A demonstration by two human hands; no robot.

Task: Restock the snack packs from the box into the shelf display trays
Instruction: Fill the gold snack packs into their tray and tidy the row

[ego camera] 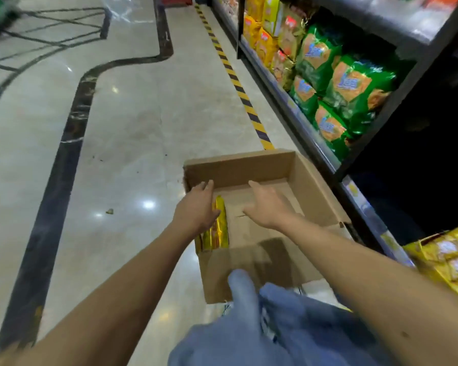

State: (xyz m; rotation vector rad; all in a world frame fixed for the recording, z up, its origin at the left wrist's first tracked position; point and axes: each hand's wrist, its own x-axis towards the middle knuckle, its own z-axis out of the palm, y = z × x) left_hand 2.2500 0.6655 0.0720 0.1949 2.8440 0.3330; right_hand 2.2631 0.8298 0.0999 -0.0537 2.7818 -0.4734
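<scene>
Cardboard box [310,186]: plain brown corrugated, rectangular, open top, matte walls, sitting on the floor [132,114]. Its bottom is mostly bare. Snack packs [220,233]: a few shiny gold foil packs, long and narrow, standing on edge against the box's left wall, near its close corner.

Left hand [196,207]: over the box's left wall, right above the gold packs, fingers straight and pointing forward, nothing grasped; contact with the packs can't be judged. Right hand [267,207]: over the middle of the box, palm down, fingers spread and loose, holding nothing.

Right of the box: dark metal shelf [328,159] with glossy puffy green bags [352,85], and yellow bags [265,40] farther along. Right of the box's near end: yellow display tray [418,249] holding small yellow packs, partly cut off by the right forearm.

The floor is polished pale stone, glossy with light spots. Yellow-black striped tape [238,85] runs beyond the box along the shelf base. Left of the box: a dark curved inlay band [64,154] and a small scrap [109,211]. Blue denim knees [249,326] cover the box's near edge.
</scene>
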